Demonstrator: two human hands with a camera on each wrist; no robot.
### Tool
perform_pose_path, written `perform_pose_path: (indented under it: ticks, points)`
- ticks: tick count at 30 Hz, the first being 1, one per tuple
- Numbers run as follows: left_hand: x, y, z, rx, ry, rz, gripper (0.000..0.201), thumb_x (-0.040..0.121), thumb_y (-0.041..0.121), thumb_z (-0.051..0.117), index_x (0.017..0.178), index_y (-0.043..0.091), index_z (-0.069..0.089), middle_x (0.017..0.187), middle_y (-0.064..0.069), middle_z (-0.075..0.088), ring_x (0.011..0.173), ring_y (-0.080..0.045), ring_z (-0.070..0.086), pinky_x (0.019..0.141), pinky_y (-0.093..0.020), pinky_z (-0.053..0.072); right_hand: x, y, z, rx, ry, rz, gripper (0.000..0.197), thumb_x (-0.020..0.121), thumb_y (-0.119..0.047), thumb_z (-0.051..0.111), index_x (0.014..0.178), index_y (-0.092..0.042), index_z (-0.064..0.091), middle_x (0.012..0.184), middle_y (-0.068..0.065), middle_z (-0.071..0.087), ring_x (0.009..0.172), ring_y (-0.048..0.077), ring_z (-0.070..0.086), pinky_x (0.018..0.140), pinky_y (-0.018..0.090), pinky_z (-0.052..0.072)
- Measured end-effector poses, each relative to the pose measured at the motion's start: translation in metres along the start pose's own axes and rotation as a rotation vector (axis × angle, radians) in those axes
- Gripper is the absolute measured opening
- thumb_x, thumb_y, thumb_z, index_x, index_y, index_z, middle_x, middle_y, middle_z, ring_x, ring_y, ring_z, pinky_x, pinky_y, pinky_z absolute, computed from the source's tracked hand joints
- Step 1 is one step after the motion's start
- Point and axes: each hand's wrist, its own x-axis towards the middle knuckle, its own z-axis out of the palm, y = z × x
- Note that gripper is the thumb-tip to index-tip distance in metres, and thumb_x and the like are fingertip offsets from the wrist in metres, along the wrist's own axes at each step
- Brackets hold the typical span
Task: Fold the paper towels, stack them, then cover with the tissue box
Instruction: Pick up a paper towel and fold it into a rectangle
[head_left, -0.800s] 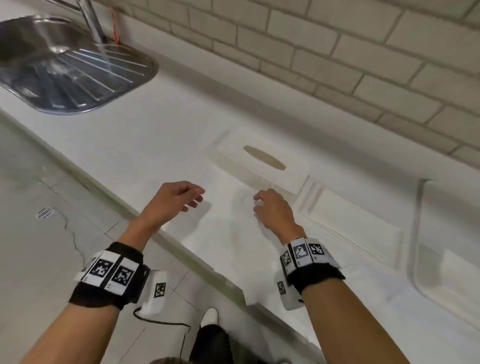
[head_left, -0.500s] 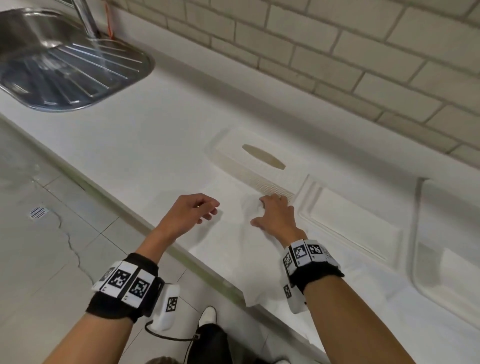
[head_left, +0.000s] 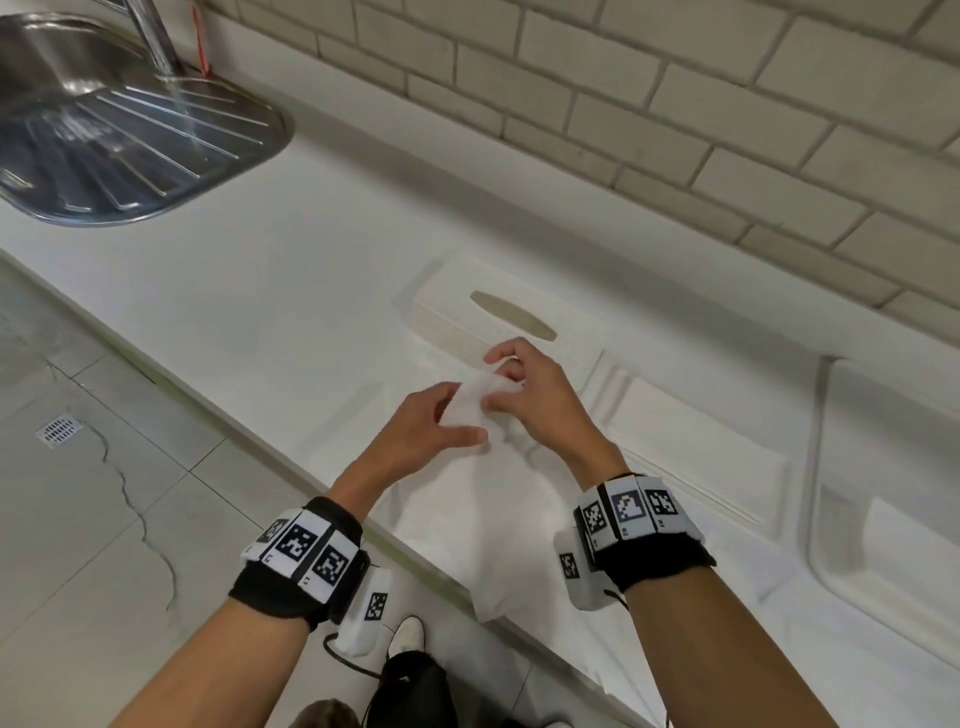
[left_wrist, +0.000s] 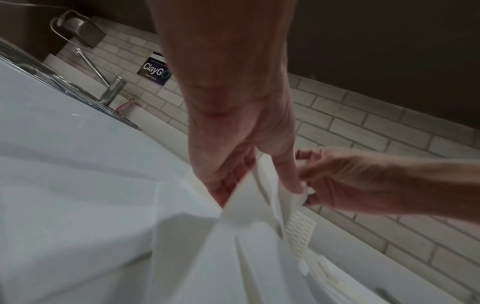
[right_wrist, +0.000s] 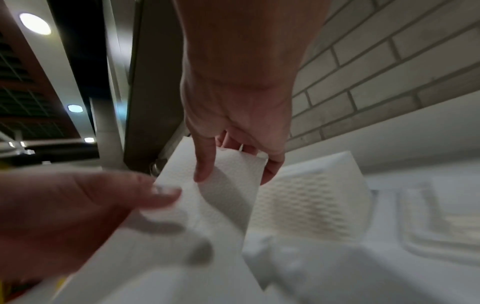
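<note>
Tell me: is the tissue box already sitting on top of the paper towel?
No, the tissue box rests on the counter behind the lifted paper towel.

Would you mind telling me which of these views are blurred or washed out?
Head view: sharp, but the paper towel nearly merges with the white counter. Left wrist view: foreground towel blurred, left hand fairly clear. Right wrist view: the left hand is smeared, ceiling lights glare.

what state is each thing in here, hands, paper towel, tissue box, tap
left hand: pinching the paper towel's lifted edge
right hand: pinching the same edge
paper towel: far edge raised off the counter, rest lying flat, near end hanging over the counter edge
tissue box: resting on the counter beyond the towel, untouched
tap: running
</note>
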Motion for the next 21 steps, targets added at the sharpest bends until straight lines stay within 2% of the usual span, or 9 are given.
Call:
perform_pose_path:
  ticks: [3,6,8,10,11,14,17,19,21]
  points:
    - [0.001,0.001,0.002,-0.03,0.028,-0.071,0.022,0.08,0.019,0.075,0.1,0.009,0.072,0.095,-0.012,0.075,0.086,-0.03,0.072,0.082,-0.043,0.056,0.008,-0.009,0.001,0.058,0.05,-0.053,0.038,0.078,-0.011,0.075,0.11,-0.026,0.06,0.095,0.004,0.067,0.091,0.01,0.061,0.079,0.02,0.049]
    - [0.003,-0.006,-0.004,-0.014,0.196,-0.099,0.021,0.081,0.017,0.073,0.093,0.0,0.07,0.092,-0.018,0.073,0.082,-0.036,0.07,0.071,-0.04,0.054,0.008,0.006,0.007,-0.037,0.151,0.011,0.042,0.083,-0.018,0.074,0.122,-0.02,0.058,0.109,-0.002,0.06,0.099,0.013,0.056,0.081,0.015,0.042]
    - [0.004,-0.008,-0.014,-0.038,0.289,-0.104,0.019,0.084,0.017,0.071,0.093,0.0,0.069,0.09,-0.017,0.071,0.078,-0.034,0.068,0.066,-0.035,0.051,0.0,0.028,0.011,-0.119,0.074,0.128,0.059,0.077,-0.022,0.08,0.129,-0.019,0.051,0.113,-0.003,0.056,0.102,0.014,0.054,0.084,0.02,0.043]
    - [0.005,-0.009,-0.025,-0.074,0.362,-0.102,0.019,0.087,0.017,0.067,0.097,0.001,0.068,0.093,-0.016,0.07,0.081,-0.033,0.067,0.067,-0.035,0.052,-0.01,0.047,0.016,-0.279,-0.084,0.219,0.079,0.067,-0.029,0.086,0.135,-0.025,0.045,0.113,-0.006,0.054,0.106,0.015,0.053,0.094,0.031,0.045]
    - [0.005,-0.009,-0.03,-0.098,0.387,-0.103,0.02,0.088,0.018,0.065,0.1,0.002,0.067,0.095,-0.016,0.07,0.083,-0.034,0.067,0.068,-0.035,0.052,-0.013,0.052,0.019,-0.367,-0.139,0.227,0.083,0.065,-0.03,0.086,0.136,-0.027,0.044,0.11,-0.008,0.053,0.107,0.016,0.052,0.097,0.035,0.044]
    - [0.004,-0.009,-0.036,-0.128,0.422,-0.091,0.022,0.089,0.014,0.062,0.11,0.004,0.064,0.096,-0.01,0.068,0.083,-0.028,0.065,0.064,-0.03,0.051,-0.012,0.061,0.026,-0.441,-0.179,0.204,0.075,0.07,-0.02,0.082,0.134,-0.031,0.045,0.101,-0.008,0.057,0.102,0.019,0.051,0.097,0.039,0.044]
    - [0.002,-0.008,-0.033,-0.119,0.432,-0.043,0.027,0.088,0.009,0.061,0.114,0.011,0.06,0.098,-0.004,0.065,0.083,-0.019,0.063,0.064,-0.026,0.048,-0.01,0.066,0.029,-0.455,-0.206,0.2,0.059,0.073,-0.018,0.077,0.124,-0.035,0.053,0.094,-0.007,0.061,0.099,0.023,0.055,0.096,0.039,0.046]
    - [0.0,-0.007,-0.031,-0.133,0.442,-0.03,0.025,0.088,0.007,0.059,0.112,0.012,0.06,0.097,-0.003,0.065,0.081,-0.018,0.062,0.064,-0.026,0.049,-0.012,0.067,0.028,-0.477,-0.223,0.16,0.044,0.077,-0.02,0.074,0.118,-0.031,0.06,0.098,-0.007,0.058,0.102,0.021,0.053,0.096,0.037,0.046]
    - [0.0,-0.004,-0.031,-0.161,0.463,-0.017,0.023,0.089,0.007,0.057,0.111,0.013,0.059,0.095,-0.003,0.065,0.08,-0.017,0.062,0.063,-0.027,0.049,-0.015,0.065,0.027,-0.495,-0.229,0.094,0.042,0.078,-0.03,0.074,0.117,-0.026,0.06,0.109,-0.007,0.052,0.108,0.016,0.048,0.097,0.034,0.043]
